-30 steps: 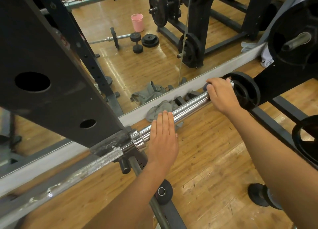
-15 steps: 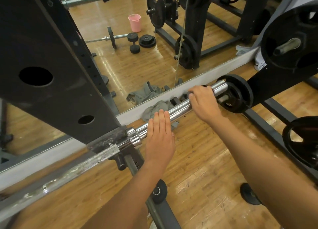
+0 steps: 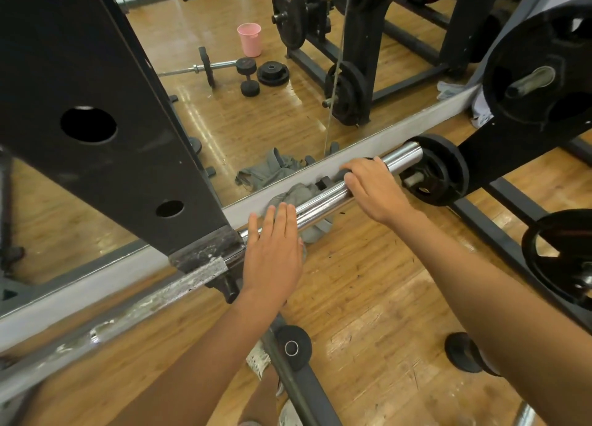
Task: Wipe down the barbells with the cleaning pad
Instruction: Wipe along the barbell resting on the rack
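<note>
- Head view: the barbell (image 3: 323, 203) lies across the rack, running from the black upright (image 3: 96, 121) at lower left up to the right. Its chrome sleeve ends just beside a small weight plate (image 3: 439, 169) on a peg. It sits above the wooden floor (image 3: 368, 297), in front of a wall mirror (image 3: 256, 115).
- The left hand (image 3: 272, 256) lies flat on the sleeve close to the upright. Its grip is open, with the fingers straight and pressing down rather than wrapping.
- The right hand (image 3: 373, 188) is further out along the sleeve, its grip closed over the top of the bar. A dark sliver past the knuckles looks like the cleaning pad (image 3: 365, 159). Most of it is hidden under the palm, so its shape cannot be told.
- Handling, as a judgement: the bar is rigid steel and heavy, and the rack carries it, so it needs steadying rather than lifting. The polished sleeve looks slick and may spin on the shaft, so a flat palm near the collar is a sensible brace.
- The pad is probably soft and light. It is best held wrapped part-way round the sleeve, with fingers over the far side, so that it follows the curve.
- A grey cloth (image 3: 298, 195) lies on the floor under the bar, apart from both hands.
</note>
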`<state>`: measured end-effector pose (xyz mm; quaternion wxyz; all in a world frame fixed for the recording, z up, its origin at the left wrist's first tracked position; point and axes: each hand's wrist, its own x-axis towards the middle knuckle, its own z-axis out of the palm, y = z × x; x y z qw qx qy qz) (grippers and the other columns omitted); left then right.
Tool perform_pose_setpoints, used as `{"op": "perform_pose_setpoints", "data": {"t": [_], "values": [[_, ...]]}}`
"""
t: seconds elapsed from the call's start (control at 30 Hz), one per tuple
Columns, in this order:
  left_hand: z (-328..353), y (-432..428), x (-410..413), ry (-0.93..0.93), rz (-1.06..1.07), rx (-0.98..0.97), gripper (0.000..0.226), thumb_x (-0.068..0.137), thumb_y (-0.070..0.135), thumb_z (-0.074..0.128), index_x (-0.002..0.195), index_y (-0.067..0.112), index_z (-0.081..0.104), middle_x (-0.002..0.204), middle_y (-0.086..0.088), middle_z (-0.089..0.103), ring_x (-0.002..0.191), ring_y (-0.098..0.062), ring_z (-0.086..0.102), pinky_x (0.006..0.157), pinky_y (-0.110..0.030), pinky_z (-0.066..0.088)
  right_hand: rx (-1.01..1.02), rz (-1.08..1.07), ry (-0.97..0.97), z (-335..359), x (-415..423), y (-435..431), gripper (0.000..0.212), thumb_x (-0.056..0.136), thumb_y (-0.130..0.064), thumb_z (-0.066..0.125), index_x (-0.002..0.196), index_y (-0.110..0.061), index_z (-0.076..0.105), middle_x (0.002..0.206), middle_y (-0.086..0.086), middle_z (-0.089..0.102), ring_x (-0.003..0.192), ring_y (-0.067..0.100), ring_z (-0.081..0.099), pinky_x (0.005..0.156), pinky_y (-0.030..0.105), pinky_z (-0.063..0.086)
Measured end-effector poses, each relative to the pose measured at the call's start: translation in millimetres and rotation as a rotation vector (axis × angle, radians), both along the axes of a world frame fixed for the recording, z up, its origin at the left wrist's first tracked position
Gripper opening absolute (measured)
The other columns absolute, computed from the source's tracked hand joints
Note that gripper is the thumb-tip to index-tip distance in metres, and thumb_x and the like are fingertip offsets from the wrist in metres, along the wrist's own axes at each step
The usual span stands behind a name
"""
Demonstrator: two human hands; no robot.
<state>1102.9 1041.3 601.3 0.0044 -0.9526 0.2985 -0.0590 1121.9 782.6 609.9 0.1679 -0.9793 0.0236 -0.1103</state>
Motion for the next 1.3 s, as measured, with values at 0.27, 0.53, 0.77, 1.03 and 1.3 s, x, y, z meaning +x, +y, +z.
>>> {"op": "perform_pose_setpoints", "data": {"t": [0.27, 0.53, 0.77, 1.03, 1.3], "values": [[-1.1, 1.9, -3.0, -0.017, -0.019, 0.065, 0.066, 0.107, 0.037, 0.035, 0.161, 0.002, 0.018, 0.165, -0.015, 0.030, 0.150, -0.029, 0.032, 0.122, -0.048, 0.025, 0.041, -0.048, -0.057, -12.9, -5.1, 32.7, 0.040, 0.106, -0.028, 0.028, 0.117, -0.015, 0.064, 0.113, -0.003, 0.064, 0.107, 0.012, 0.054, 0.106, 0.041, 0.036], [2.1, -1.3, -6.2, 0.049, 0.001, -0.002, 0.064, 0.107, 0.037, 0.028, 0.161, 0.004, 0.021, 0.163, -0.012, 0.034, 0.147, -0.027, 0.034, 0.116, -0.046, 0.031, 0.062, -0.193, -0.130, -14.2, 2.0, 35.0, 0.033, 0.105, -0.025, 0.032, 0.100, -0.018, 0.064, 0.097, -0.007, 0.061, 0.093, 0.012, 0.053, 0.100, 0.039, 0.034], [-1.3, -0.1, -7.4, 0.075, -0.011, -0.030, 0.066, 0.107, 0.041, 0.026, 0.161, 0.005, 0.019, 0.165, -0.012, 0.030, 0.151, -0.027, 0.030, 0.120, -0.048, 0.027, 0.054, -0.201, -0.094, -3.0, 2.6, 8.5, 0.034, 0.105, -0.025, 0.030, 0.097, -0.019, 0.062, 0.093, -0.007, 0.058, 0.091, 0.012, 0.052, 0.105, 0.040, 0.033], [-0.4, 1.0, -11.9, 0.040, -0.005, 0.057, 0.069, 0.106, 0.038, 0.033, 0.162, 0.001, 0.012, 0.167, -0.017, 0.023, 0.151, -0.032, 0.027, 0.120, -0.050, 0.025, -0.028, -0.035, -0.007, -6.5, 5.6, 38.0, 0.047, 0.104, -0.035, 0.022, 0.108, -0.018, 0.065, 0.102, -0.004, 0.064, 0.099, 0.015, 0.058, 0.103, 0.041, 0.038], [-7.7, -10.1, -31.0, 0.091, 0.057, -0.033, 0.072, 0.103, 0.033, 0.036, 0.162, 0.002, 0.009, 0.170, -0.015, 0.010, 0.157, -0.032, 0.013, 0.125, -0.049, 0.008, 0.031, -0.114, -0.092, -23.3, -7.9, 48.7, 0.036, 0.107, -0.028, 0.030, 0.121, -0.018, 0.061, 0.118, -0.004, 0.061, 0.116, 0.014, 0.053, 0.115, 0.046, 0.030]]}}
